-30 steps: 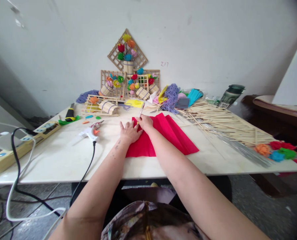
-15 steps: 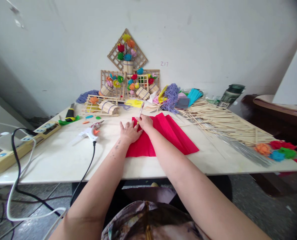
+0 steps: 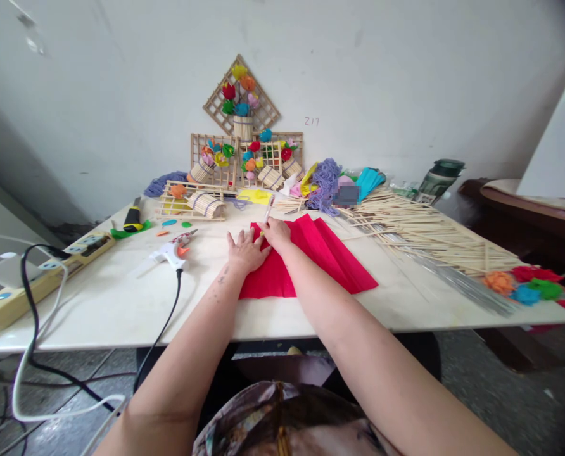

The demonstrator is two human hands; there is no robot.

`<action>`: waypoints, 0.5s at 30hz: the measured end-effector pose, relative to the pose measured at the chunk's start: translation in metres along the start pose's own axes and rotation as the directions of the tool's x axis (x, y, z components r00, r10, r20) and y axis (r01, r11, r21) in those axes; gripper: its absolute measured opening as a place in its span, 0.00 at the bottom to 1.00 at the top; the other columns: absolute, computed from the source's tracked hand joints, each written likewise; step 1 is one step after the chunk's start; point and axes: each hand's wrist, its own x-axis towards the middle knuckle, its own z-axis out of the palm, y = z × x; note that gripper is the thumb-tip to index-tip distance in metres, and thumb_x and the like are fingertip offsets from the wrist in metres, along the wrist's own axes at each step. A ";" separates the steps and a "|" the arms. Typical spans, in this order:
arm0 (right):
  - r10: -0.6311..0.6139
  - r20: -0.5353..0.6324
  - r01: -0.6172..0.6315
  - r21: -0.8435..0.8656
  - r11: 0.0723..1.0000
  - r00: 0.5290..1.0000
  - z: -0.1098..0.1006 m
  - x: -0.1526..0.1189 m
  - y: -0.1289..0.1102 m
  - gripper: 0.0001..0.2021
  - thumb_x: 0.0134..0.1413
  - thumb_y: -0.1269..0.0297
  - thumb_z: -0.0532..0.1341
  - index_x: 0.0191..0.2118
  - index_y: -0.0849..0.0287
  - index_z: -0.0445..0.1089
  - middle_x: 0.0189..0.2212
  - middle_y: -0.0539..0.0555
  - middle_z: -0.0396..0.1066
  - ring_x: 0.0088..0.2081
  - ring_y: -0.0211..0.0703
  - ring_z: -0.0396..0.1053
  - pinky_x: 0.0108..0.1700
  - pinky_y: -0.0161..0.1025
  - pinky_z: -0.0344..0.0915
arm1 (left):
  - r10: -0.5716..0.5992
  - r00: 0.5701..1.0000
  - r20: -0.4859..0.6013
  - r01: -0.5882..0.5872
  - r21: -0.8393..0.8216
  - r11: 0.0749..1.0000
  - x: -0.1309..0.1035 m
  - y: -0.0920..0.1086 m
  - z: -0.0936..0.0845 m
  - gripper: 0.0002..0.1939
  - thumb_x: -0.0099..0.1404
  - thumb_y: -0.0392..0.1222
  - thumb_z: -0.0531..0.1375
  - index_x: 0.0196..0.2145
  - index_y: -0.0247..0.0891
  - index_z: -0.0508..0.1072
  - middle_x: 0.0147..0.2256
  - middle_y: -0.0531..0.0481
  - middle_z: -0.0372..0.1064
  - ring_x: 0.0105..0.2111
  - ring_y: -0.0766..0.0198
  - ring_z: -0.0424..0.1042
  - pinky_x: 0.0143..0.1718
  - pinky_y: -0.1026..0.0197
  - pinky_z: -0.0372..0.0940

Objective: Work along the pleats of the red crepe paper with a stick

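Observation:
A sheet of red crepe paper (image 3: 330, 259) lies creased on the white table in front of me. My left hand (image 3: 248, 251) rests on its upper left part with the fingers spread. Close beside it, my right hand (image 3: 277, 234) is closed around a slim white pen (image 3: 270, 206), whose shaft sticks up past the fingers. Something small and yellow-green (image 3: 262, 233) shows between the two hands; its shape is mostly covered. The pen's tip is hidden by my fingers.
Left of the paper lie a white glue gun (image 3: 172, 253), a utility knife (image 3: 133, 216) and a power strip (image 3: 40, 278). Lattice panels with paper flowers (image 3: 242, 95) stand at the back. Wooden sticks (image 3: 434, 228), metal wires (image 3: 472, 291) and a bottle (image 3: 439, 180) are on the right.

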 end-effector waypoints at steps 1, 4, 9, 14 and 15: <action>0.000 -0.002 0.000 0.001 1.000 1.000 0.000 0.000 0.000 0.19 0.57 0.52 0.48 0.45 0.57 0.68 0.42 0.58 0.71 0.43 0.46 0.67 0.42 0.39 0.61 | 0.001 1.000 -0.011 -0.001 -0.001 1.000 0.000 0.000 0.000 0.32 0.61 0.60 0.34 0.59 0.48 0.52 0.63 0.50 0.38 0.61 0.47 0.37 0.55 0.33 0.28; 0.007 -0.003 -0.007 0.008 1.000 1.000 -0.001 -0.001 0.000 0.20 0.56 0.51 0.49 0.44 0.57 0.68 0.42 0.58 0.71 0.43 0.46 0.68 0.42 0.39 0.62 | 0.023 0.998 -0.052 -0.022 0.006 1.000 -0.001 0.001 0.000 0.31 0.62 0.59 0.35 0.59 0.49 0.52 0.63 0.52 0.40 0.61 0.48 0.36 0.56 0.34 0.28; 0.009 0.003 -0.009 0.041 0.999 1.000 -0.003 -0.002 0.000 0.19 0.55 0.50 0.50 0.44 0.56 0.68 0.42 0.57 0.71 0.43 0.45 0.67 0.41 0.38 0.62 | 0.069 0.994 -0.088 -0.067 0.020 0.998 0.000 0.002 0.000 0.30 0.63 0.56 0.37 0.59 0.47 0.53 0.60 0.52 0.47 0.61 0.50 0.39 0.57 0.36 0.27; 0.007 -0.011 -0.006 0.050 0.999 1.000 0.000 0.001 0.003 0.19 0.55 0.51 0.50 0.45 0.56 0.68 0.43 0.56 0.71 0.43 0.45 0.67 0.41 0.38 0.62 | 0.094 0.991 -0.094 -0.092 0.029 0.995 0.000 0.002 0.000 0.29 0.63 0.56 0.37 0.59 0.46 0.54 0.59 0.52 0.51 0.61 0.52 0.40 0.57 0.37 0.27; 0.007 -0.014 -0.007 0.049 0.999 1.000 0.001 0.002 0.004 0.20 0.55 0.50 0.50 0.45 0.56 0.68 0.42 0.56 0.71 0.43 0.45 0.68 0.41 0.38 0.62 | 0.095 0.991 -0.096 -0.092 0.028 0.995 0.000 0.002 0.000 0.29 0.63 0.56 0.36 0.59 0.46 0.54 0.59 0.53 0.51 0.61 0.52 0.40 0.57 0.37 0.27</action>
